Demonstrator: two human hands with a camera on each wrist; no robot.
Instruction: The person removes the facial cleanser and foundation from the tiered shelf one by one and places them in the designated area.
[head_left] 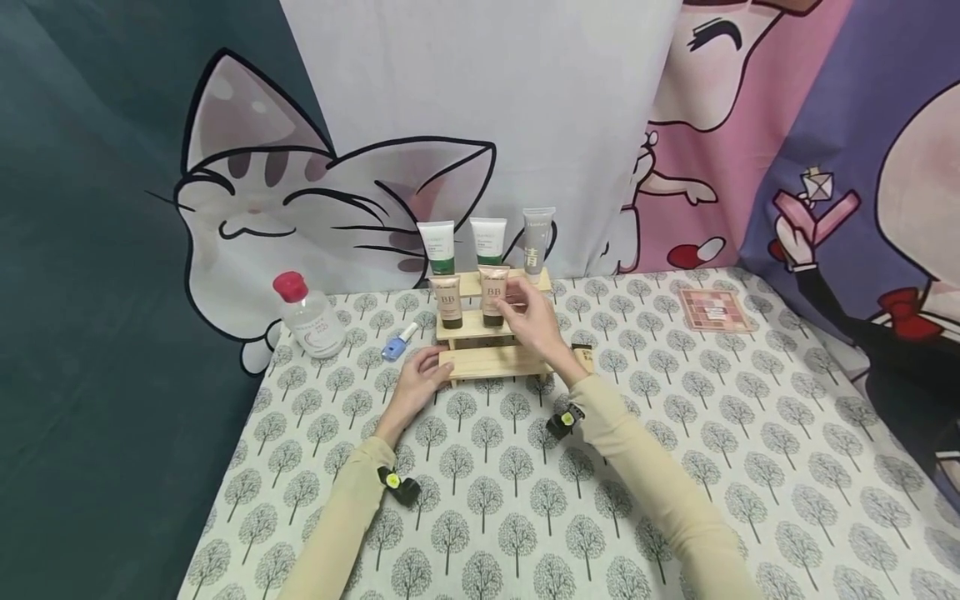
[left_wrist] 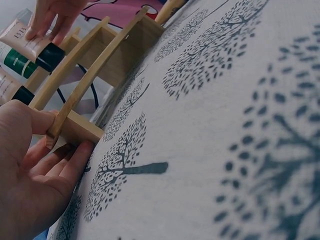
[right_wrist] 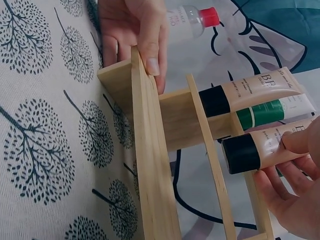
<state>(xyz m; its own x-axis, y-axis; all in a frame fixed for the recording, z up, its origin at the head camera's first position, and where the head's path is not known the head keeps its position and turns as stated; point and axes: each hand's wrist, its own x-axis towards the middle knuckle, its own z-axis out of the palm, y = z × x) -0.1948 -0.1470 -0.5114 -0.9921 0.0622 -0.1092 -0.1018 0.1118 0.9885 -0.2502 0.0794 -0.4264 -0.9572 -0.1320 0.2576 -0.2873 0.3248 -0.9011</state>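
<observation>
A three-step wooden stand [head_left: 495, 361] sits on the table. My left hand [head_left: 416, 385] grips the left end of its lowest step, thumb on top and fingers underneath, as the left wrist view shows. In my right hand [head_left: 532, 321] is a beige BB cream tube [right_wrist: 267, 147], pinched between thumb and fingers, its black cap down close over the middle step. Left of it, a matching BB cream tube [head_left: 448, 302] stands on that step. Along the top step are two white-and-green tubes, one on the left [head_left: 439, 246] and one mid-step [head_left: 488, 237], and a grey tube [head_left: 537, 242] at right.
A clear bottle with a red cap [head_left: 313, 325] and a blue nail polish bottle [head_left: 400, 343] are left of the stand. Partly behind my right forearm is a small tan item with a dark top [head_left: 583, 357]. A pink palette [head_left: 716, 310] lies far right. Printed cloth [head_left: 480, 100] hangs behind.
</observation>
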